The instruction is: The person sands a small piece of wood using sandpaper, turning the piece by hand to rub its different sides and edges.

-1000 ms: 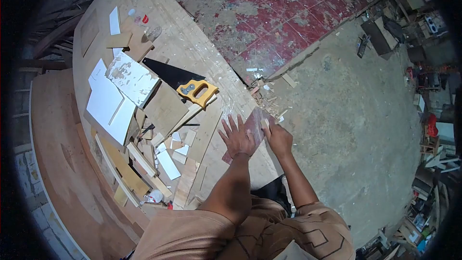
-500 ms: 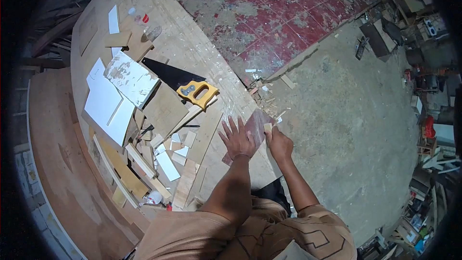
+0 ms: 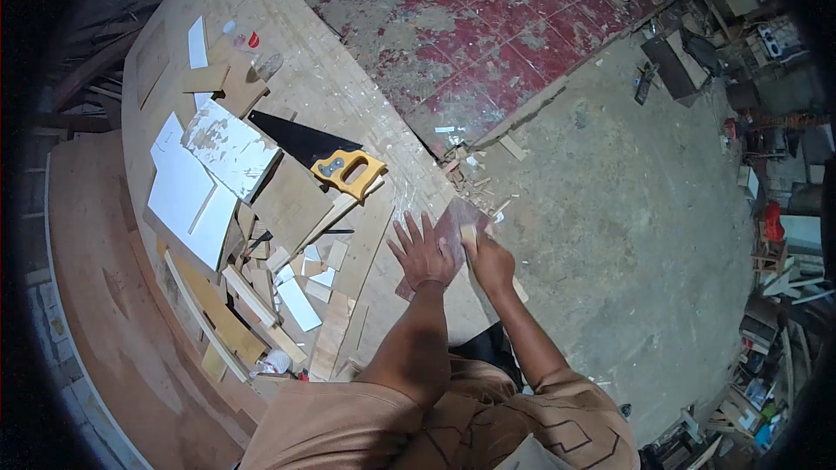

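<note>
unless the splayed left hand (image 3: 424, 258) pins the reddish-brown sheet (image 3: 448, 223), the right hand (image 3: 492, 266) clenching a pale wooden block (image 3: 468, 232) may slip

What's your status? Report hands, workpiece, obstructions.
Left hand flat on reddish-brown sheet. Right hand gripping small wood piece over it. Saw nearby, clear of both hands.

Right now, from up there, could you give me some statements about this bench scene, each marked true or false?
1. The saw has a yellow handle. True.
2. The right hand grips the saw. False: it holds a small pale piece.
3. The left hand rests with fingers spread on a reddish piece. True.
4. The saw lies on the floor. False: it lies on the workbench.
</note>
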### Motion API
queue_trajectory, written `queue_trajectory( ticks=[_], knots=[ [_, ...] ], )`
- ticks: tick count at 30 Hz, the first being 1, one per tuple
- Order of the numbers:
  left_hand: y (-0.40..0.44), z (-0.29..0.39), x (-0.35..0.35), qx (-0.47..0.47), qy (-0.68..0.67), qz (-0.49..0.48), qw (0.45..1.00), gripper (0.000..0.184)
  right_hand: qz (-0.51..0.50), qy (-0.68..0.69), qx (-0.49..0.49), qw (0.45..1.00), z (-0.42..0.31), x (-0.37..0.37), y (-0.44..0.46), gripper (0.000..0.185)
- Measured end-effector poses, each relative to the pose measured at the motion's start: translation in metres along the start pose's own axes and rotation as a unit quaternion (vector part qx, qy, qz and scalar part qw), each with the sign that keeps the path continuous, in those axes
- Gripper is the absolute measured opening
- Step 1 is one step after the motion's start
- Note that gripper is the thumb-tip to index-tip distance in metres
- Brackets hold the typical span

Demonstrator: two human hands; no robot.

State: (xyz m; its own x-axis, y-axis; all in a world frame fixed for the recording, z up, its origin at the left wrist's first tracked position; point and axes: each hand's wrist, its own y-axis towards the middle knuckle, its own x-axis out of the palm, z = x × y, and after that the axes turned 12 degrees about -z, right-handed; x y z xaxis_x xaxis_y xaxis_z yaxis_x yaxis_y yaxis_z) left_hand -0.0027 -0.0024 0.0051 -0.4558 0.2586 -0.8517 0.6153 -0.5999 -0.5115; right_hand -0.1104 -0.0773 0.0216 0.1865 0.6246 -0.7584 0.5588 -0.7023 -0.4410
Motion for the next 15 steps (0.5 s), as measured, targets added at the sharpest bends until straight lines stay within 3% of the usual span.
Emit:
queue_trajectory(
  ticks=[4, 10, 15],
  knots=[
    [-0.002, 0.001, -0.004, 0.003, -0.005, -0.004, 1.000, 0.071, -0.003, -0.008, 0.005, 1.000, -0.001, 0.002, -0.016, 0.039],
    [0.001, -0.001, 0.003, 0.015, -0.034, -0.006, 0.999, 0.072, 0.069, 0.017, 0.006, 0.997, -0.037, -0.011, 0.071, 0.041],
    [0.000, 0.001, -0.003, 0.011, -0.032, -0.020, 0.999, 0.074, 0.069, 0.034, 0.014, 0.997, -0.032, -0.006, 0.052, 0.039]
  ],
)
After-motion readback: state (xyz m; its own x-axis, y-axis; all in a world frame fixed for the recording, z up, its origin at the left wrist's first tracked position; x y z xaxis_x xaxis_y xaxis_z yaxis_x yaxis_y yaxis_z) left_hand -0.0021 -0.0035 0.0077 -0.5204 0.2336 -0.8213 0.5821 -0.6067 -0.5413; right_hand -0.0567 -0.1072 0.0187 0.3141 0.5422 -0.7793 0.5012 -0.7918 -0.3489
